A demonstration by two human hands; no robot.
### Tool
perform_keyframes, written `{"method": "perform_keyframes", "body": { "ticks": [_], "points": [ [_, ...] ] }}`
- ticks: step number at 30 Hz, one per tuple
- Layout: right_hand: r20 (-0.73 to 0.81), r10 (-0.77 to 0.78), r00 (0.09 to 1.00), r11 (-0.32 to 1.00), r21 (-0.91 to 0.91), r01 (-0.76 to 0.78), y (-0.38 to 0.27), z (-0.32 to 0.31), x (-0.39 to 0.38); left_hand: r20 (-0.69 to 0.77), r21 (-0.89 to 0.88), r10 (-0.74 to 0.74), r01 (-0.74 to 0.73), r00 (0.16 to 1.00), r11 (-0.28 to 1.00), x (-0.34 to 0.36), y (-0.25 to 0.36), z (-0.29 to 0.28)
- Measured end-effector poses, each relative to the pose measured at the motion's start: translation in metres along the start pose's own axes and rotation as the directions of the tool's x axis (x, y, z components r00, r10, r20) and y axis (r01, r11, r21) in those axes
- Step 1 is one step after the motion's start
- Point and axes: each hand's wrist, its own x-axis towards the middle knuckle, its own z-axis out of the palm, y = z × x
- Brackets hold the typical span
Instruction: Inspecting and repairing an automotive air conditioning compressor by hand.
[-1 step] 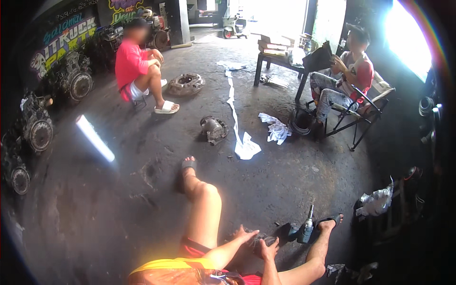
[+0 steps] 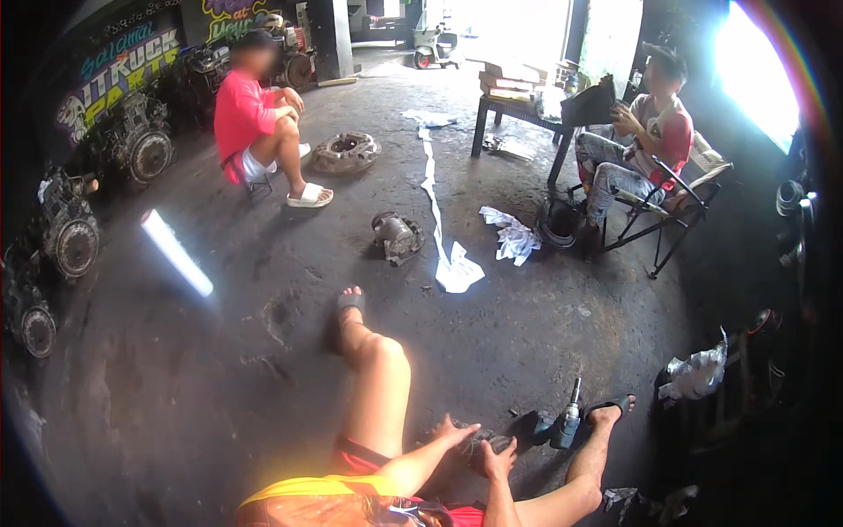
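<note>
While the person sits low with legs spread, both hands are at work on a dark, rounded part (image 2: 471, 450) down between the thighs! The left hand (image 2: 454, 431) comes in from one side, fingers long and loosely parted, lying against the upper edge of it. Across from it, the right hand (image 2: 500, 458) sets partly bent fingers on the other side. Whether either hand truly grips or only steadies, I cannot tell; the fingers are small here and the part's underside is hidden, so floor or lifted is anyone's call.

Good shape, though: hands on opposite sides make for an even hold, and a part kept close to the body should spare the back. Thumbs want to sit clear of any pinching edge, and the touch ought to be firm, since such a surface may well be slick. And look right: a teal power tool (image 2: 566, 430) stands near the sandalled foot (image 2: 612, 407), nose up, so the right elbow should swing with care!
</note>
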Motion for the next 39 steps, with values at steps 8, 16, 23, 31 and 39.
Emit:
{"method": "perform_keyframes", "body": {
  "ticks": [8, 16, 23, 31, 39],
  "points": [
    [0.014, 0.047, 0.999, 0.999, -0.007, -0.047, -0.007, -0.002, 0.001, -0.043, -0.017, 0.006, -0.006, 0.999, 1.000, -0.003, -0.003, -0.005],
    [0.078, -0.147, 0.986, 0.941, 0.318, 0.115, 0.026, 0.015, 0.061, -0.199, -0.081, -0.087, 0.072, 0.976, 0.994, -0.028, -0.012, -0.004],
    [0.301, -0.156, 0.941, 0.838, 0.545, -0.036, -0.007, 0.047, 0.061, -0.420, -0.089, -0.180, 0.157, 0.889, 0.984, -0.033, -0.014, -0.036],
    [0.247, -0.249, 0.936, 0.832, 0.550, 0.076, -0.036, 0.102, 0.052, -0.644, -0.025, -0.122, 0.138, 0.755, 0.990, -0.031, -0.001, -0.070],
    [0.205, -0.303, 0.931, 0.937, 0.241, 0.252, -0.034, 0.107, 0.040, -0.746, 0.229, 0.121, 0.082, 0.655, 0.970, -0.014, -0.001, -0.061]
  ]
}}
